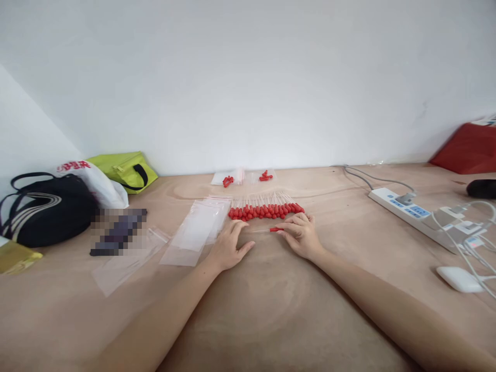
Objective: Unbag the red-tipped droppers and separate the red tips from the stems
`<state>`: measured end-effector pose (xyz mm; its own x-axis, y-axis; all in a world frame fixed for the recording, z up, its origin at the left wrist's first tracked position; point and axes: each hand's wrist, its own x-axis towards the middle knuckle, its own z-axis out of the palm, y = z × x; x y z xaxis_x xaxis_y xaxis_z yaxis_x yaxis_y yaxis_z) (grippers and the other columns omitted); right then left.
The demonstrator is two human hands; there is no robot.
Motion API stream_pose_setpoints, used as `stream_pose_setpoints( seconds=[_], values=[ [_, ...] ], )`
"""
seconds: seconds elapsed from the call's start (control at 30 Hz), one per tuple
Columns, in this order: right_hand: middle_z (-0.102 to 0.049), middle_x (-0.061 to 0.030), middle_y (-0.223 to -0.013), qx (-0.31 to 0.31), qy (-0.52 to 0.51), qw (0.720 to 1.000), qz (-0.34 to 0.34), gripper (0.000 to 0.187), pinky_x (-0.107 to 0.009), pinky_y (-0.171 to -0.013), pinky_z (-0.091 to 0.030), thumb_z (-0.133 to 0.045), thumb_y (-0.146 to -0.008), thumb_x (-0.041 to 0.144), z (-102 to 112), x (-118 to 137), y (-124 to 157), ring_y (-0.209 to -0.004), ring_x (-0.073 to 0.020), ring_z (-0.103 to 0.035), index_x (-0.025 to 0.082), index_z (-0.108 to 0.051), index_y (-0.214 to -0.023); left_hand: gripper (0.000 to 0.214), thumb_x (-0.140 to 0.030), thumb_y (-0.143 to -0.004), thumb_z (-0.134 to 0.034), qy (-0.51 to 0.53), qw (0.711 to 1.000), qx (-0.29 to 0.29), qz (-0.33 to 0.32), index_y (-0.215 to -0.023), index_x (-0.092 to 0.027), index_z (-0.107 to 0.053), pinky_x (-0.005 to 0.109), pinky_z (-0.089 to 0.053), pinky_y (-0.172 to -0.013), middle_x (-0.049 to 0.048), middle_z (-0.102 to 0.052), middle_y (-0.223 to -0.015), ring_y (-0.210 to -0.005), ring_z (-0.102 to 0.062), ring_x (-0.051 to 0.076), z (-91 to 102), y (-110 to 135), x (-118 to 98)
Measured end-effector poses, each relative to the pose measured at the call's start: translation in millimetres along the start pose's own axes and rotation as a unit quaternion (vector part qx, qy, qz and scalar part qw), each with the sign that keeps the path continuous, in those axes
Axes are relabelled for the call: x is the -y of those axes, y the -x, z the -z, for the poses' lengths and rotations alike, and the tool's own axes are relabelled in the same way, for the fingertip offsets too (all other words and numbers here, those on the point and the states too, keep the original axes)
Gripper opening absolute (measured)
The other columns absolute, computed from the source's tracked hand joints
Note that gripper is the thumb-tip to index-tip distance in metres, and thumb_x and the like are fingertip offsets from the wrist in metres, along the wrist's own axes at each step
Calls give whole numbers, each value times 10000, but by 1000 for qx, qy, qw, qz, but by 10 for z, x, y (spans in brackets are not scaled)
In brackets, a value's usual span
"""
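Observation:
My right hand (301, 235) pinches the red rubber bulb of a thin clear dropper (273, 229), which lies level just above or on the table and points left. Close to its far tip is my left hand (231, 245), thumb and fingers apart with nothing held between them. Whether a fingertip touches the tube I cannot tell. Just beyond both hands, a row of similar red-bulbed droppers (265, 211) lies side by side, clear tubes pointing to the wall. Clear zip bags (194, 232) lie overlapped beside my left hand.
Two small bags with red bulbs (228, 181) (265, 176) lie by the wall. Another clear bag (124, 266) lies flat at left, near a blurred dark object (120, 232), a black bag (50, 209) and a lime bag (124, 170). On the right are a power strip (411, 214) and white charger (461, 279).

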<state>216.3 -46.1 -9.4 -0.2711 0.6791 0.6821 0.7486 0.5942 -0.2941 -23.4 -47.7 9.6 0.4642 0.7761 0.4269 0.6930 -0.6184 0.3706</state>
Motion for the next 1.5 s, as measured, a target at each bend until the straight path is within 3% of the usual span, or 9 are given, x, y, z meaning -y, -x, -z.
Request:
stream_pose_setpoints(
  seconds=[0.27, 0.5, 0.73, 1.1, 1.37, 1.5],
  values=[
    [-642, -6, -791, 15, -20, 1000, 18, 166, -363, -801, -252, -522, -820, 328, -70, 127, -78, -789, -149, -490, 282, -665, -890, 220, -282, -877, -403, -62, 995, -14, -81, -867, -178, -597, 331, -419, -758, 35, -622, -798, -768, -546, 162, -158, -138, -84],
    [-635, 8, -764, 4, 47, 996, 81, 157, -391, -893, -198, -518, -829, 325, -118, 196, -103, -781, -136, -480, 258, -660, -846, 213, -278, -864, -434, -114, 986, -42, -114, -830, -173, -616, 330, -385, -768, 31, -629, -763, -755, -533, 163, -147, -155, -103],
    [-627, 5, -713, 0, 60, 993, 101, 166, -387, -905, -191, -508, -835, 310, -142, 196, -98, -761, -133, -473, 236, -652, -795, 198, -273, -859, -451, -90, 991, -21, -98, -824, -203, -633, 335, -356, -798, -4, -659, -766, -739, -554, 138, -139, -168, -102],
    [-599, 15, -661, 16, 58, 991, 120, 146, -411, -924, -151, -521, -815, 295, -119, 161, -79, -743, -134, -448, 246, -647, -759, 168, -246, -829, -498, -124, 985, -65, -97, -737, -227, -637, 403, -298, -906, -28, -654, -673, -768, -557, 148, -104, -108, -139],
    [-597, 21, -675, 35, 48, 991, 117, 156, -423, -936, -151, -499, -815, 266, -68, 192, -78, -760, -134, -457, 251, -650, -778, 187, -253, -842, -473, -118, 987, -47, -97, -746, -217, -630, 394, -335, -887, -13, -644, -688, -773, -560, 154, -108, -100, -110],
    [-608, 13, -710, 35, 42, 995, 79, 163, -426, -931, -178, -493, -819, 266, -28, 148, -53, -778, -140, -478, 246, -649, -773, 212, -253, -853, -449, -102, 990, -59, -79, -735, -200, -617, 346, -397, -777, 2, -629, -691, -720, -551, 151, -108, -78, -65]
  ],
)
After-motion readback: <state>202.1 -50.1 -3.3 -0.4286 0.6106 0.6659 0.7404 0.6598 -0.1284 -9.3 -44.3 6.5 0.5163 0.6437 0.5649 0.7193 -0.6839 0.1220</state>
